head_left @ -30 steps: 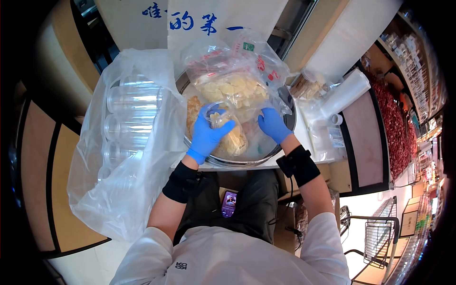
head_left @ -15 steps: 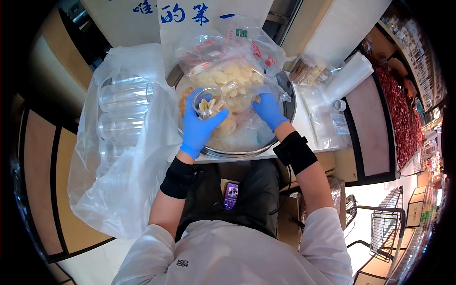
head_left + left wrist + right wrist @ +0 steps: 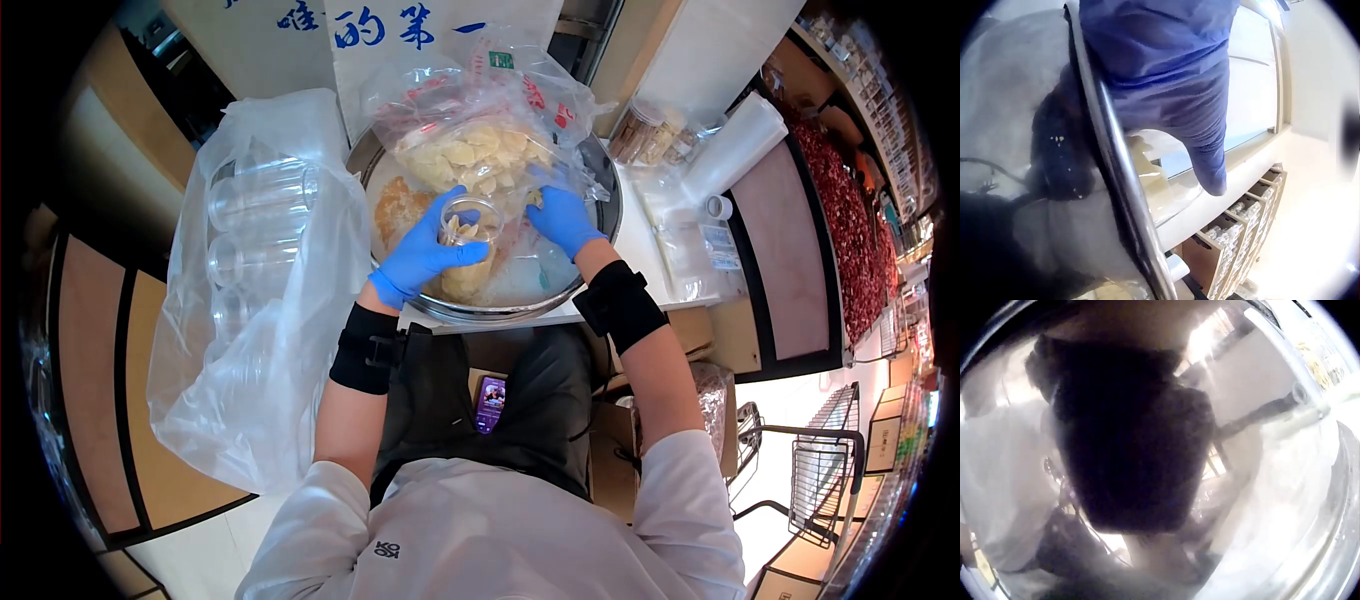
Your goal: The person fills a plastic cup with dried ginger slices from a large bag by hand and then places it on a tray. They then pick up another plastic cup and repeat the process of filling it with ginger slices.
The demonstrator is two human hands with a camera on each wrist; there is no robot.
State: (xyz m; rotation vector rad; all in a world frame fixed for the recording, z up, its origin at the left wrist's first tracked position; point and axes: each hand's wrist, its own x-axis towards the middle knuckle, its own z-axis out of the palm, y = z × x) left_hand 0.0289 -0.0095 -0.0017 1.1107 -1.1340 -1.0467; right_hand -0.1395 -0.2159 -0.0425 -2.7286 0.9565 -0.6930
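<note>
My left hand (image 3: 420, 257), in a blue glove, grips a clear plastic jar (image 3: 466, 281) partly filled with thin pale slices. Its open mouth faces up. My gloved right hand (image 3: 566, 220) has its fingers curled round a few pale slices at the front of a clear plastic bag (image 3: 468, 155) full of similar slices. Bag and jar are over a round metal tray (image 3: 500, 316). In the left wrist view the blue glove (image 3: 1166, 81) is beside the tray's shiny rim (image 3: 1119, 162). The right wrist view shows reflective metal, with the right hand hidden.
At left stands a large translucent bag (image 3: 260, 400) of stacked clear jars (image 3: 262, 200). Brown crumbs (image 3: 400, 208) lie in the tray's left side. To the right are a filled jar (image 3: 638, 130), a plastic roll (image 3: 735, 145) and flat plastic bags (image 3: 690, 255). A phone (image 3: 490, 403) lies below.
My left hand has turned the jar more upright and shifted it slightly right and down. The right hand has stayed by the bag's front, its fingers curling in.
</note>
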